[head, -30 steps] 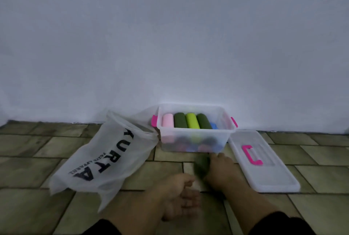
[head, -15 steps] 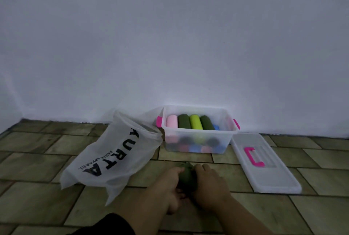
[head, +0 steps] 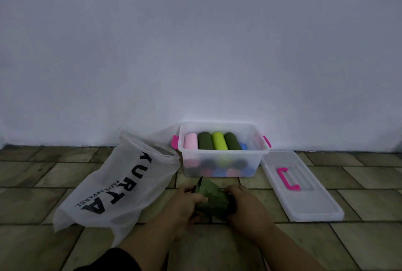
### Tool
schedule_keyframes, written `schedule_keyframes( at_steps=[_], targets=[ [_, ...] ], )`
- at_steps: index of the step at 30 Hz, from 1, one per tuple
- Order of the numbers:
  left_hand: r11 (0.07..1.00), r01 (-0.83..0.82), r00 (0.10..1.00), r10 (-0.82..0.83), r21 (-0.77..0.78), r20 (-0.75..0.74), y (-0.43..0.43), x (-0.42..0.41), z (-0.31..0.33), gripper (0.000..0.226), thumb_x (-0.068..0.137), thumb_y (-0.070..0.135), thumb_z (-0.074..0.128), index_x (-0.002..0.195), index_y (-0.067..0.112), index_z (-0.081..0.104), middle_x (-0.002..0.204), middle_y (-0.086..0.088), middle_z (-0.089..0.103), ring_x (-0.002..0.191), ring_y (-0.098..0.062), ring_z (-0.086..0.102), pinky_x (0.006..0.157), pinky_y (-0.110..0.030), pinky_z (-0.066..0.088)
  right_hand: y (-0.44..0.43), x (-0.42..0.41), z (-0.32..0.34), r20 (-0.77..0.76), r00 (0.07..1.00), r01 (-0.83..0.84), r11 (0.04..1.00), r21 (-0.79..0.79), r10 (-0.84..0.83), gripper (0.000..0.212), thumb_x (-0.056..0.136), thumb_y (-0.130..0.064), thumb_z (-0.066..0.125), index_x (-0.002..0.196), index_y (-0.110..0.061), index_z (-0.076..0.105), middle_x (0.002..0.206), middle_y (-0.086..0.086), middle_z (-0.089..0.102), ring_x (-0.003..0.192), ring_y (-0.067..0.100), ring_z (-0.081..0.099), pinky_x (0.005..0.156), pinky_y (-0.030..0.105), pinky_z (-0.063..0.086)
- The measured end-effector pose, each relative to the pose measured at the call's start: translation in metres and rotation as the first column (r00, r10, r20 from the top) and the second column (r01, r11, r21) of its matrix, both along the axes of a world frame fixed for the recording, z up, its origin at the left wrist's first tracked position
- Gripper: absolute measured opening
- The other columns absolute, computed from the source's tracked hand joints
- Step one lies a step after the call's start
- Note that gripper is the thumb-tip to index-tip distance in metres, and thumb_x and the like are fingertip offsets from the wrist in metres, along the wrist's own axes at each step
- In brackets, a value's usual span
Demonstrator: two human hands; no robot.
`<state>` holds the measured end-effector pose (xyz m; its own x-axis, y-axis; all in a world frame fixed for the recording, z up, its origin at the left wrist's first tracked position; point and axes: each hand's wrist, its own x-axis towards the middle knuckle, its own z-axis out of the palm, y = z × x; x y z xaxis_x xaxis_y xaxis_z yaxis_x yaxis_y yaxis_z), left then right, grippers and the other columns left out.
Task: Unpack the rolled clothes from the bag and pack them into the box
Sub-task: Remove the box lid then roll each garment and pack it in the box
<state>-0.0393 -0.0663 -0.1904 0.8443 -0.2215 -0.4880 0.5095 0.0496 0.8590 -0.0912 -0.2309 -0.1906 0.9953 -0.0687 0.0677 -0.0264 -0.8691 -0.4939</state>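
Note:
A green rolled cloth, partly loosened, sits low over the tiled floor in front of the box. My left hand grips its left side and my right hand grips its right side. The clear plastic box with pink latches stands against the wall. Its top layer holds pink, dark green, lime and dark green rolls, with a blue one at the right; more rolls show through the front wall. The white bag printed KURTA lies slumped to the box's left.
The box's clear lid with a pink handle lies flat on the floor to the right of the box. A white wall runs behind everything. Tiled floor spreads around my arms.
My right hand brought the green roll back from the box front toward me. My left hand came up to join it, and both now hold the roll, which looks looser.

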Motion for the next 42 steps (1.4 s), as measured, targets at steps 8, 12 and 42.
schedule_keyframes(
  at_steps=[8, 12, 42],
  targets=[
    [0.746, 0.216, 0.866, -0.445, 0.629, 0.23, 0.01, 0.013, 0.005, 0.051, 0.079, 0.039, 0.068, 0.123, 0.027, 0.045, 0.102, 0.003, 0.053, 0.079, -0.005, 0.054, 0.053, -0.015, 0.042, 0.006, -0.004, -0.015, 0.04, 0.997, -0.053, 0.986, -0.158, 0.06, 0.05, 0.076, -0.048, 0.064, 0.121, -0.041, 0.044, 0.124, -0.011, 0.046, 0.105, 0.01, 0.048, 0.083, 0.022, 0.043],
    [0.755, 0.186, 0.846, -0.448, 0.628, 0.289, 0.003, 0.01, 0.0, 0.049, 0.083, 0.025, 0.064, 0.128, 0.018, 0.045, 0.098, 0.001, 0.054, 0.088, -0.014, 0.056, 0.069, -0.024, 0.045, 0.005, -0.013, -0.014, 0.072, 0.996, -0.043, 0.997, -0.071, 0.048, 0.069, 0.069, -0.05, 0.065, 0.132, -0.038, 0.04, 0.132, -0.01, 0.041, 0.115, 0.012, 0.047, 0.092, 0.023, 0.043],
    [0.665, 0.397, 0.783, -0.605, 0.633, 0.144, -0.001, 0.018, 0.008, 0.062, 0.092, 0.064, 0.028, 0.133, 0.025, 0.054, 0.142, -0.008, 0.05, 0.128, -0.023, 0.046, 0.112, -0.039, 0.032, 0.044, -0.021, -0.026, -0.119, 0.969, 0.202, 0.972, -0.119, -0.216, 0.118, 0.04, -0.092, 0.045, 0.14, -0.05, 0.0, 0.158, 0.001, 0.002, 0.143, 0.032, 0.013, 0.108, 0.054, 0.025]
  ],
)
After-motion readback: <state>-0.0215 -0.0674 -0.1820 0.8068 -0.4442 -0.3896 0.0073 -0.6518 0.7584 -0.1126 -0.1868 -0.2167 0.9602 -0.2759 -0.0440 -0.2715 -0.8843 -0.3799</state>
